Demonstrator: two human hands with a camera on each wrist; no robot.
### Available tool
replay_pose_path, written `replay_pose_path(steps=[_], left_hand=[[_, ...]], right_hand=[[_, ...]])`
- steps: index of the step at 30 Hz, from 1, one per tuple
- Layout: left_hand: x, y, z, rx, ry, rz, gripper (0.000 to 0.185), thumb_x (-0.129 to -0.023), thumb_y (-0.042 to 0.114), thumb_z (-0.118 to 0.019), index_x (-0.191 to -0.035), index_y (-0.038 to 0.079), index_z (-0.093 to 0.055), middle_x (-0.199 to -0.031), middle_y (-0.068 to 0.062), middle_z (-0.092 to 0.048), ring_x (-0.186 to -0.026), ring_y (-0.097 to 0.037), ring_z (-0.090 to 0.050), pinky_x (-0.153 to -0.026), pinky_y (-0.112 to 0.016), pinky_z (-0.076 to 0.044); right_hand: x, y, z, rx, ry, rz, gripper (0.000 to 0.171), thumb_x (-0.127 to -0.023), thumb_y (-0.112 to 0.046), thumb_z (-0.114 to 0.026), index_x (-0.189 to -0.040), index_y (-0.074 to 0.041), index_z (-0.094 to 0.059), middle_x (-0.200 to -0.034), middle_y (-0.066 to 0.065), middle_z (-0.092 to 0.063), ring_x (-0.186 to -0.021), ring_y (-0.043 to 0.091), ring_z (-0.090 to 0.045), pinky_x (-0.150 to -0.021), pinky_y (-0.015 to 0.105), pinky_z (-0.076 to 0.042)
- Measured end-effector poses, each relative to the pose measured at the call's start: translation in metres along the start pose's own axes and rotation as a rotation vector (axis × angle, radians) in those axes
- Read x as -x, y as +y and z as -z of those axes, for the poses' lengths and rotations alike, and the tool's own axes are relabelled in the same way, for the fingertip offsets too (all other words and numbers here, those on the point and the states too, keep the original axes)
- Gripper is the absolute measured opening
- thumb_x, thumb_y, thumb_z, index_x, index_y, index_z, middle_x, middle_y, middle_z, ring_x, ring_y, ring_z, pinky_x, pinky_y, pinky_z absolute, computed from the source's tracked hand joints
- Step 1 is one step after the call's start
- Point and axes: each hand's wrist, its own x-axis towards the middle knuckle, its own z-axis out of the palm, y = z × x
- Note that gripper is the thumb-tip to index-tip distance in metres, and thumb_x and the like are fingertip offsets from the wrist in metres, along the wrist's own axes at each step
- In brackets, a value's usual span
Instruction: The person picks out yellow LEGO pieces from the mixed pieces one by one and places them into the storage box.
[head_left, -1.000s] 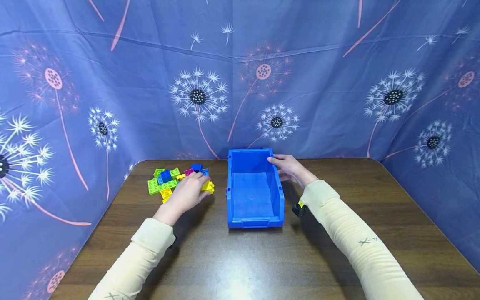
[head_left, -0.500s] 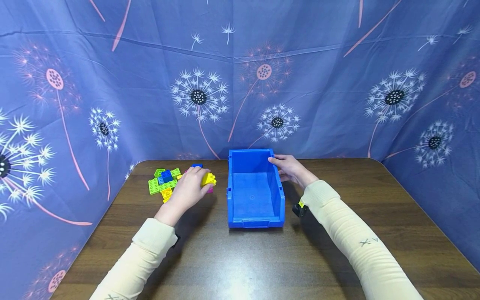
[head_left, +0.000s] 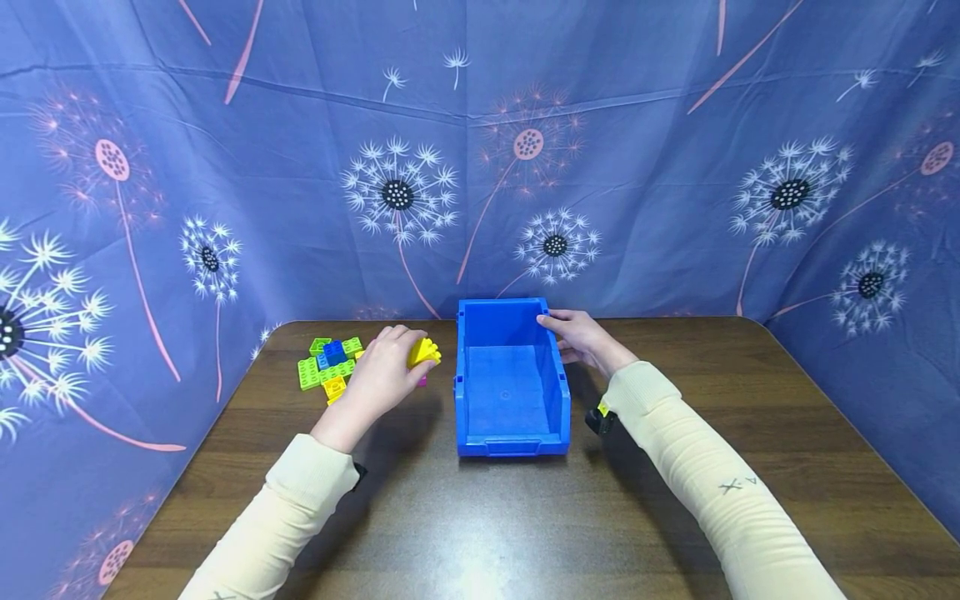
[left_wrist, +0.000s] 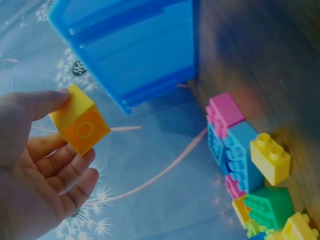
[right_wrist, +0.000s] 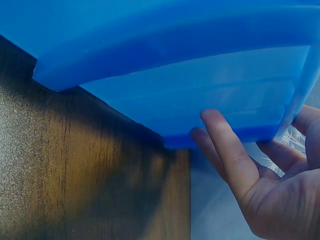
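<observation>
My left hand [head_left: 382, 375] pinches a yellow brick [head_left: 423, 352] just above the table, between the brick pile and the blue bin [head_left: 510, 379]. In the left wrist view the yellow brick [left_wrist: 80, 126] sits between thumb and fingers, with the blue bin [left_wrist: 130, 45] beyond it. My right hand [head_left: 581, 337] holds the bin's far right corner, fingers against its outer wall [right_wrist: 190, 95]. The bin's inside looks bare.
A pile of green, blue, yellow and pink bricks [head_left: 330, 362] lies left of the bin on the brown wooden table [head_left: 480, 517]; the left wrist view shows these bricks [left_wrist: 250, 165] close up. Blue dandelion-print cloth [head_left: 480, 167] walls in the table on three sides.
My left hand has lifted the yellow brick off the pile and carried it up and right toward the bin. The right hand and the bin have stayed put.
</observation>
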Motion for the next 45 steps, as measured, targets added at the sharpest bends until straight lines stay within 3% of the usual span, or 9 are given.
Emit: replay_pose_path(steps=[17,22,30,45], left_hand=[[-0.01,0.028,0.016,0.007,0.013,-0.029,0.046,-0.084,0.031,-0.071,-0.12,0.005,-0.061,-0.11,-0.009,-0.063,-0.098,-0.023,-0.054,-0.088,-0.039,-0.049],[-0.014,0.041,0.019,0.007,0.005,-0.072,0.046,-0.084,0.032,-0.071,-0.12,0.006,-0.061,-0.11,-0.008,-0.063,-0.099,-0.023,-0.054,-0.088,-0.038,-0.049],[-0.017,0.057,0.014,0.012,0.0,-0.171,0.045,-0.084,0.03,-0.071,-0.121,0.007,-0.061,-0.106,-0.006,-0.064,-0.096,-0.02,-0.054,-0.084,-0.034,-0.049],[-0.026,0.086,-0.002,0.012,-0.063,-0.269,0.044,-0.087,0.035,-0.067,-0.121,0.008,-0.061,-0.105,-0.003,-0.063,-0.091,-0.015,-0.052,-0.082,-0.026,-0.049]], right_hand=[[0.001,-0.001,-0.002,0.003,0.008,-0.005,0.066,-0.097,-0.04,-0.049,-0.15,-0.011,-0.024,-0.142,0.022,-0.042,-0.112,0.042,-0.057,-0.08,0.049,-0.054],[0.001,-0.001,-0.001,0.004,0.01,-0.006,0.068,-0.096,-0.042,-0.051,-0.15,-0.011,-0.024,-0.143,0.022,-0.041,-0.114,0.042,-0.056,-0.08,0.049,-0.054],[0.001,-0.001,-0.001,0.003,0.003,-0.005,0.067,-0.096,-0.041,-0.05,-0.15,-0.011,-0.023,-0.144,0.022,-0.04,-0.114,0.042,-0.056,-0.081,0.049,-0.054],[-0.001,0.0,-0.001,0.01,0.019,-0.028,0.067,-0.096,-0.042,-0.051,-0.15,-0.012,-0.025,-0.143,0.02,-0.042,-0.112,0.041,-0.058,-0.082,0.051,-0.053]])
